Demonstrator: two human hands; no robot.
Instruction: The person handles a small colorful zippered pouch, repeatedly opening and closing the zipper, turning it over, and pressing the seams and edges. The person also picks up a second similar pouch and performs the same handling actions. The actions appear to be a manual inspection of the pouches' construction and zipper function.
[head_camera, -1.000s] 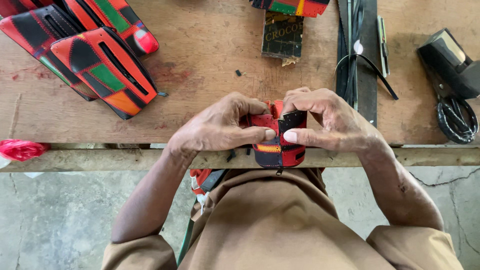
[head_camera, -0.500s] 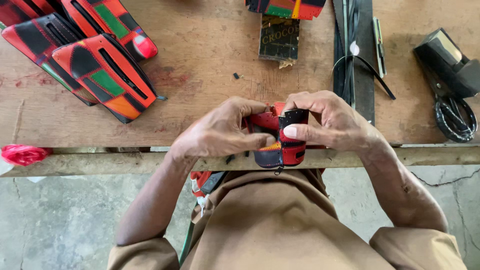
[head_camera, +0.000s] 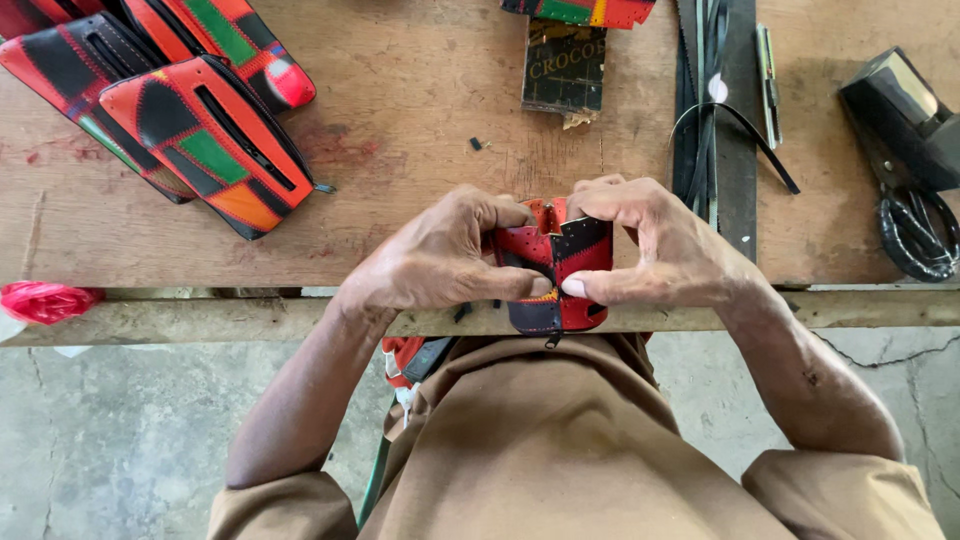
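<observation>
I hold a small red and black patchwork leather pouch (head_camera: 556, 262) at the near edge of the wooden workbench (head_camera: 420, 110). My left hand (head_camera: 440, 258) grips its left side with the thumb pressed on the front. On the right side my right hand (head_camera: 660, 245) pinches it, thumb meeting the left thumb near the pouch's middle. The pouch's top edge is spread apart between my fingers, and its lower end hangs over the bench edge.
Several finished patchwork pouches (head_camera: 205, 140) in red, black, green and orange lie at the far left. A dark box (head_camera: 565, 65) sits at the back centre. Black straps and a metal ruler (head_camera: 715, 110) lie to the right, with a black tool and scissors (head_camera: 910, 150) at the far right. A red cloth (head_camera: 45, 300) rests on the rail.
Both hands have shifted on the pouch, pulling its top edge wider apart; the thumbs now meet lower on its front. The pouch stays at the bench edge.
</observation>
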